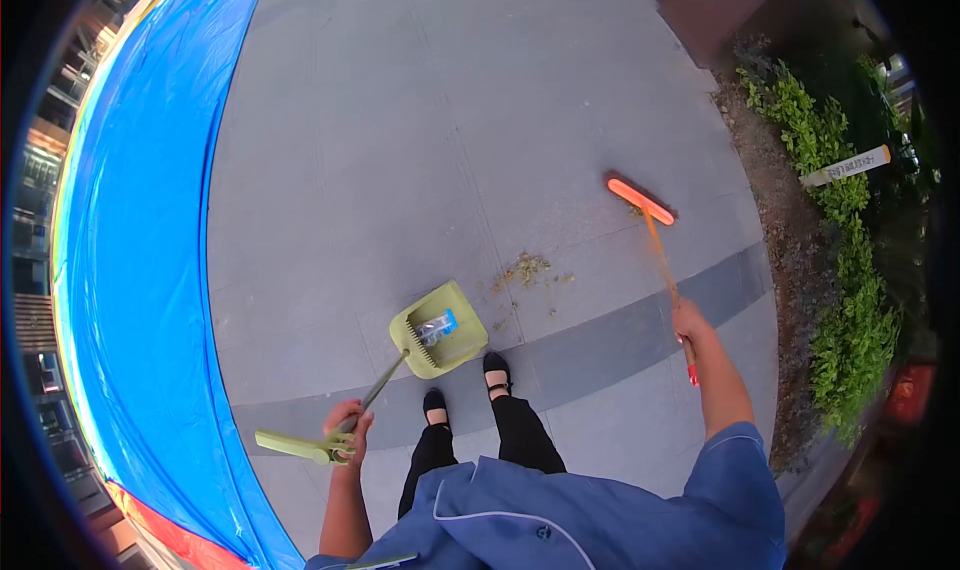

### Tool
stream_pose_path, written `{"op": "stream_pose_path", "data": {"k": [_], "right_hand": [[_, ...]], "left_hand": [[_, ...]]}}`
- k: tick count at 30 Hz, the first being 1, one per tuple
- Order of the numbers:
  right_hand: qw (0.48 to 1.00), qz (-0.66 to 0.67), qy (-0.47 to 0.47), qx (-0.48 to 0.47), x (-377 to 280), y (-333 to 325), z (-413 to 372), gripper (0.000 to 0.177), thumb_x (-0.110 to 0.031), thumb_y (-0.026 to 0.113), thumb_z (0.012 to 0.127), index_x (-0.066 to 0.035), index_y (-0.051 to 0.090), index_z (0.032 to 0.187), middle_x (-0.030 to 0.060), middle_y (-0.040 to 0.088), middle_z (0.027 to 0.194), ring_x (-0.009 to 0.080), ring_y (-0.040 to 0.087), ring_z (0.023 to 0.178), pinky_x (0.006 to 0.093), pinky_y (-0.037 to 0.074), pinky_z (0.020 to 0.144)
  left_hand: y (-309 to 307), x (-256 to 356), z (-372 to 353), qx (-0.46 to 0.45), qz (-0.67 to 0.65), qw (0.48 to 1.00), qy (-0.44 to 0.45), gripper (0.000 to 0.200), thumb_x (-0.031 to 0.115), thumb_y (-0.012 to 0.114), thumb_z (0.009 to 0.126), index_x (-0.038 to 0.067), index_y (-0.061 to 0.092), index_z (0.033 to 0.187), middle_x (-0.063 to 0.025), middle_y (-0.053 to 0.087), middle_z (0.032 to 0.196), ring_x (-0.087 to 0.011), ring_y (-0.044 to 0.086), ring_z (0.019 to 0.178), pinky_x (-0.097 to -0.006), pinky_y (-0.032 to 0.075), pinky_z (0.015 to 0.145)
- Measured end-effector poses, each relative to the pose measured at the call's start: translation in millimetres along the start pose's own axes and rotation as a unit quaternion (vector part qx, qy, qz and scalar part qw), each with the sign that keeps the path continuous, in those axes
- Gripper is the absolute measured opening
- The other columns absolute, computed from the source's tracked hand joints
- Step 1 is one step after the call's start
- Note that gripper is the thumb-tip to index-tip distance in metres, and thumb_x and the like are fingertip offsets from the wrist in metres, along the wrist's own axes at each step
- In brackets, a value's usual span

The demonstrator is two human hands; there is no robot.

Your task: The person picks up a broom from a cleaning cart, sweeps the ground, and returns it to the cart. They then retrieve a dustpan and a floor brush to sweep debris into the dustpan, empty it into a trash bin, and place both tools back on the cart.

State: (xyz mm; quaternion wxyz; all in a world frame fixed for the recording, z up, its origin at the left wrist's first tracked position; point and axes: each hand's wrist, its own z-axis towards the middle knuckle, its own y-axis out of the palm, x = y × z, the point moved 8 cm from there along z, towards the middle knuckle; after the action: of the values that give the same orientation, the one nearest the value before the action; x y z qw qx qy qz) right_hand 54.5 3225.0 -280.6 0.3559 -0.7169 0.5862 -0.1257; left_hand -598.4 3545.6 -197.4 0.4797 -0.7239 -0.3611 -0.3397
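My left hand (348, 425) is closed around the handle of a green long-handled dustpan (467, 342), just below its pale green clip-like top end. The pan is down by my feet, and a clear and blue plastic wrapper (437, 327) lies in it beside the comb teeth. My right hand (687, 317) grips the stick of an orange broom (640, 201), its dark-bristled head out to the right, at the pavement. Between the broom head and the dustpan lies a small scatter of dry yellowish leaf bits (525, 270) on the ground.
Grey paving (350, 150) with a darker band spreads around me. A large blue inflatable or sheet (140, 270) curves along the left. To the right runs a soil bed with green shrubs (850, 320) and a white sign (847, 166). A brown block (710, 10) stands at the upper right.
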Motion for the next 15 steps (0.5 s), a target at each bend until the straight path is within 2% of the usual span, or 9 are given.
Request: {"op": "stream_pose_path", "data": {"k": [2,3,5,6,7,9,10,12,15], "right_hand": [[0.996,0.044,0.073,-0.031,2.6,38.6,3.4,0.016,0.001,0.042,0.082,0.006,0.045,0.097,0.0167,0.048,0.056,0.0281,0.051,0.041,0.0407,0.041,0.035],[0.991,0.067,0.108,-0.038,0.5,55.6,-7.8,0.017,0.003,0.043,0.082,0.006,0.044,0.098,0.0165,0.048,0.057,0.0284,0.05,0.041,0.0407,0.04,0.035],[0.982,0.126,0.141,-0.012,-10.8,102.3,-63.7,0.022,0.004,0.045,0.082,0.003,0.042,0.104,0.0174,0.05,0.065,0.0284,0.05,0.045,0.0413,0.041,0.036],[0.976,0.162,0.147,0.003,-13.7,123.8,-87.1,0.026,0.004,0.046,0.083,0.002,0.04,0.108,0.0179,0.05,0.07,0.0282,0.05,0.047,0.0419,0.041,0.037],[0.965,0.185,0.175,-0.067,-55.5,131.5,-135.0,0.03,0.002,0.045,0.085,-0.001,0.036,0.114,0.0181,0.05,0.078,0.0259,0.049,0.051,0.0413,0.042,0.038],[0.989,0.097,0.069,-0.082,-38.2,198.6,-137.1,0.031,0.001,0.046,0.085,-0.002,0.035,0.114,0.0172,0.05,0.078,0.0239,0.05,0.051,0.0392,0.043,0.037],[0.974,0.167,0.132,-0.078,-81.3,202.3,-192.5,0.032,0.0,0.046,0.085,-0.003,0.035,0.115,0.0171,0.05,0.079,0.0234,0.051,0.051,0.0387,0.044,0.037],[0.972,0.16,0.127,-0.116,-149.8,208.0,-242.6,0.033,-0.002,0.047,0.085,-0.003,0.033,0.115,0.0162,0.05,0.076,0.023,0.053,0.052,0.0379,0.045,0.037],[0.975,0.129,0.101,-0.148,-176.1,239.9,-282.4,0.032,-0.005,0.048,0.085,-0.004,0.033,0.113,0.0154,0.051,0.074,0.0228,0.054,0.052,0.0369,0.046,0.037]], "left_hand": [[6.2,33.1,-3.5,-0.033,0.065,0.989,0.127,0.018,0.003,0.074,0.063,0.003,0.06,0.075,-0.0137,0.063,0.084,-0.0247,0.06,0.077,-0.0335,0.049,0.072],[5.3,37.3,-6.9,-0.032,0.066,0.99,0.123,0.018,0.003,0.074,0.063,0.003,0.06,0.075,-0.0137,0.063,0.084,-0.0247,0.06,0.077,-0.0335,0.049,0.072],[13.4,60.8,-14.6,-0.057,0.084,0.975,0.198,0.017,0.001,0.071,0.065,0.002,0.059,0.076,-0.0134,0.062,0.084,-0.0258,0.06,0.078,-0.0338,0.048,0.071],[12.3,70.4,-17.0,-0.056,0.08,0.976,0.196,0.017,0.001,0.071,0.065,0.002,0.059,0.076,-0.0134,0.062,0.084,-0.0258,0.06,0.078,-0.0338,0.048,0.071],[15.3,73.2,-14.3,-0.063,0.076,0.976,0.193,0.019,0.005,0.074,0.064,0.003,0.059,0.076,-0.014,0.061,0.082,-0.0269,0.06,0.077,-0.0342,0.048,0.07],[21.7,75.3,-0.4,-0.071,0.063,0.977,0.193,0.021,0.009,0.076,0.063,0.003,0.06,0.076,-0.0145,0.061,0.08,-0.028,0.06,0.076,-0.0346,0.048,0.069],[21.7,75.1,-2.0,-0.096,0.069,0.978,0.172,0.02,0.009,0.075,0.065,0.003,0.06,0.076,-0.0144,0.06,0.079,-0.0288,0.059,0.075,-0.0358,0.048,0.068],[36.3,71.6,16.0,-0.125,0.067,0.977,0.157,0.019,0.01,0.074,0.066,0.002,0.06,0.077,-0.0144,0.059,0.077,-0.0296,0.059,0.075,-0.037,0.048,0.068],[45.9,83.3,29.5,-0.118,0.072,0.971,0.194,0.014,0.008,0.07,0.068,0.004,0.059,0.075,-0.0128,0.058,0.076,-0.0297,0.058,0.07,-0.0379,0.047,0.065]]}}
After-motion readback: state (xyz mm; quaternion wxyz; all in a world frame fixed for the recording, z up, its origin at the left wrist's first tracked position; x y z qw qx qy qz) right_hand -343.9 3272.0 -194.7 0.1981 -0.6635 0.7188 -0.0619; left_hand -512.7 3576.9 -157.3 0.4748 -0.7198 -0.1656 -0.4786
